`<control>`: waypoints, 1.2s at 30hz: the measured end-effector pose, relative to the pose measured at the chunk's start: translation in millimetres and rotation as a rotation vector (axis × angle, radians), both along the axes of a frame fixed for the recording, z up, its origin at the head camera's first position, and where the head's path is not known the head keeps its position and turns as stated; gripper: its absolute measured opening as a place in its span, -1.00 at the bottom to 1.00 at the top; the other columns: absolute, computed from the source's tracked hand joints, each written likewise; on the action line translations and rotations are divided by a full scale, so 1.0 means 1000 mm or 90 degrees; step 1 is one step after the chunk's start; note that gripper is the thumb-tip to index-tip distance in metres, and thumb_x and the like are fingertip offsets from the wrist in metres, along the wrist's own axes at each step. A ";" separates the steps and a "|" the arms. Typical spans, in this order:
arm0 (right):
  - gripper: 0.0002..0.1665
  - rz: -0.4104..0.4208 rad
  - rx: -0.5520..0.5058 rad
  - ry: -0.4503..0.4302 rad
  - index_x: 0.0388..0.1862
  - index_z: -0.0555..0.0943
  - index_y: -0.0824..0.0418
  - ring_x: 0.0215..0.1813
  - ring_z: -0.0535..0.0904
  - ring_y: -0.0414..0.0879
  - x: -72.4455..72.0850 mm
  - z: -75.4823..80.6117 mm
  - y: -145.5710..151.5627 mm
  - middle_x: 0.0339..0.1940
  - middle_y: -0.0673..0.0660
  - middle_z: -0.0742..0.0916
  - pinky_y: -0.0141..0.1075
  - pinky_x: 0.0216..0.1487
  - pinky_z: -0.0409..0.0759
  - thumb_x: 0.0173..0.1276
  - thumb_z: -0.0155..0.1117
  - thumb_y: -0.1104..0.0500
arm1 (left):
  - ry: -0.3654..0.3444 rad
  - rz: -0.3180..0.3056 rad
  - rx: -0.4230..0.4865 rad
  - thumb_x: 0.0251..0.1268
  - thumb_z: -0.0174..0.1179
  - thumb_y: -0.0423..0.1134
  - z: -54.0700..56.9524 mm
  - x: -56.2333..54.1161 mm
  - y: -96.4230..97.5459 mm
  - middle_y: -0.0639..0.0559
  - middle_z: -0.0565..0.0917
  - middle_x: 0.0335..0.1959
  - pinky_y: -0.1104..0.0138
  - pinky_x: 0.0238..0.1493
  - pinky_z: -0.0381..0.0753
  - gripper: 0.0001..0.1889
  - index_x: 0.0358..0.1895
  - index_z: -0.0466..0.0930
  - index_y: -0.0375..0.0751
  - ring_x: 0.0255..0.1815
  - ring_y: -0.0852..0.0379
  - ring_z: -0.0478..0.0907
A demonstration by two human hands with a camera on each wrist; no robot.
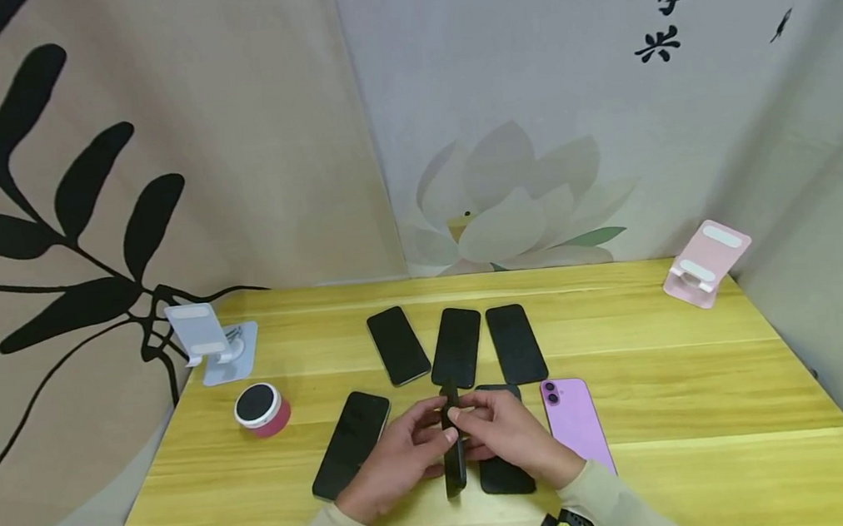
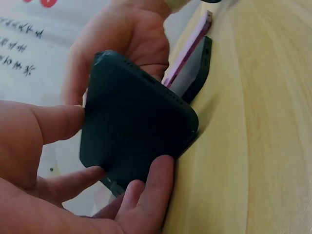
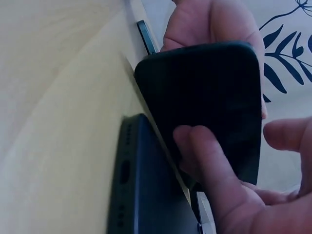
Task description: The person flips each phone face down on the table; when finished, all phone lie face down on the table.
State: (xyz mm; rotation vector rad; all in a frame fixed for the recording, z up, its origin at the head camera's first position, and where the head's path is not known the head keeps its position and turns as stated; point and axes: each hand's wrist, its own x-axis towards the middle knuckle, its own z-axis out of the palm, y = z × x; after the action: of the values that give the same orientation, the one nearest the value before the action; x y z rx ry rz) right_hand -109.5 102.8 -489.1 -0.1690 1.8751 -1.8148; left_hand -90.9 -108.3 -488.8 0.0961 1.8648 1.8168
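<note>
A black smartphone (image 1: 454,461) stands on its long edge between both hands, close over the wooden table. My left hand (image 1: 403,458) holds it from the left, thumb at its upper edge and fingers on its flat dark face (image 2: 131,112). From the other side my right hand (image 1: 510,432) grips it, fingertips against the other face (image 3: 214,92). Another dark phone (image 1: 506,479) lies partly hidden beneath the right hand and forearm. Just left of the left hand a black phone (image 1: 350,445) lies flat. Right of the right hand is a purple phone (image 1: 580,424), camera side up.
Three dark phones lie behind the hands: left (image 1: 399,346), middle (image 1: 456,348) and right (image 1: 516,344). A pale blue phone stand (image 1: 200,331) and a pink-and-white round container (image 1: 263,409) are at left. A pink stand (image 1: 711,261) stands at the back right corner of the table (image 1: 705,405).
</note>
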 end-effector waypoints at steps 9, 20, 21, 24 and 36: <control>-0.47 0.012 -0.001 0.012 0.38 0.49 0.49 -0.10 0.85 0.10 -0.002 -0.001 0.001 0.03 0.41 0.82 -0.03 -0.16 0.83 0.61 0.25 0.17 | 0.040 0.008 -0.055 0.54 0.31 -0.14 0.001 0.004 0.004 -0.33 0.37 0.39 0.18 0.02 0.80 -0.35 0.59 0.35 -0.17 0.28 -0.09 0.55; -0.41 0.020 0.004 0.041 0.49 0.45 0.41 -0.03 0.84 0.16 0.004 0.015 0.002 0.12 0.36 0.80 0.01 -0.20 0.84 0.60 0.27 0.17 | -0.032 0.087 -0.004 0.59 0.25 -0.11 0.000 0.003 -0.002 -0.34 0.47 0.39 0.09 -0.05 0.79 -0.32 0.56 0.20 -0.33 0.10 -0.03 0.69; -0.40 0.023 0.003 0.045 0.50 0.44 0.39 -0.02 0.84 0.16 0.005 0.016 0.002 0.15 0.36 0.79 0.00 -0.19 0.84 0.60 0.27 0.17 | -0.038 0.085 0.005 0.59 0.24 -0.13 0.000 0.003 -0.003 -0.33 0.50 0.35 0.09 -0.06 0.80 -0.35 0.54 0.21 -0.34 0.05 -0.03 0.71; -0.40 0.025 0.003 0.057 0.52 0.44 0.36 0.01 0.83 0.15 0.007 0.019 0.001 0.19 0.37 0.76 -0.01 -0.19 0.84 0.60 0.27 0.17 | -0.047 0.083 0.026 0.59 0.24 -0.17 -0.001 0.003 -0.005 -0.28 0.59 0.19 0.09 -0.12 0.81 -0.41 0.48 0.26 -0.36 -0.10 0.03 0.73; -0.23 0.008 0.005 0.024 0.61 0.25 0.44 0.04 0.81 0.07 0.006 0.011 0.003 0.15 0.32 0.74 -0.03 -0.08 0.83 0.59 0.28 0.16 | -0.051 0.109 0.018 0.59 0.23 -0.15 -0.002 0.001 -0.014 -0.19 0.62 0.07 0.13 -0.12 0.80 -0.45 0.45 0.32 -0.35 -0.14 0.04 0.72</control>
State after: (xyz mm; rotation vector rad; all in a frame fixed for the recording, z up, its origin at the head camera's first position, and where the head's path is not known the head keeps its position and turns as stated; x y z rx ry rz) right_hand -103.1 106.2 -478.6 -0.2135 1.9027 -1.8068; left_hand -90.0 -122.3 -490.8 -0.1285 1.8404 1.9318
